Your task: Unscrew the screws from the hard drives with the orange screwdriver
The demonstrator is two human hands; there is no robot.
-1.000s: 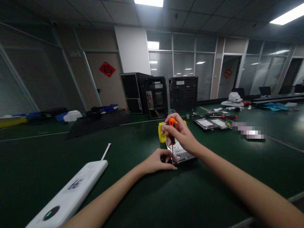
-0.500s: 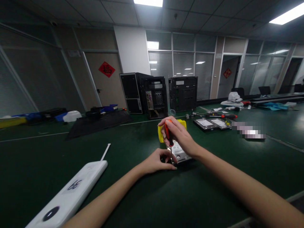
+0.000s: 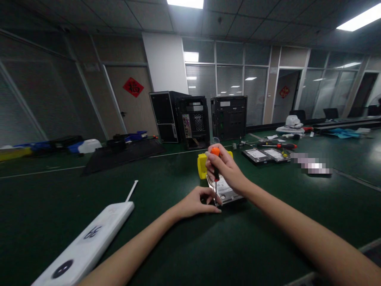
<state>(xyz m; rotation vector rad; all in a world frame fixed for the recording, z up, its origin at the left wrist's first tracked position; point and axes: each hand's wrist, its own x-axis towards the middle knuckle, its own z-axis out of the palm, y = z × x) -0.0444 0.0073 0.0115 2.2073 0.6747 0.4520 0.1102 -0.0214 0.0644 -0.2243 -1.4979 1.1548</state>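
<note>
My right hand [image 3: 229,169] wraps round the orange and black handle of a screwdriver [image 3: 215,151]. Its shaft points down, nearly upright, at the near left corner of a silver hard drive [image 3: 228,191] lying on the green table. At that same corner, my left hand [image 3: 194,204] grips the drive's edge, thumb on the near side and fingers curled round by the screwdriver tip. Whatever the tip touches is too small to make out. Right behind the drive stands a yellow plastic object [image 3: 202,167], partly covered by my right hand.
Computer cases [image 3: 229,118] stand at the back. To the right lie two more hard drives [image 3: 258,155], another screwdriver [image 3: 287,146] and a blurred-out item [image 3: 312,165]. A white device marked 39 [image 3: 92,234] lies at front left, a black mat [image 3: 119,155] behind it.
My right hand has turned the screwdriver more upright and shifted its grip, showing the handle's orange top. More of the hard drive's left side shows. My left hand stays in place.
</note>
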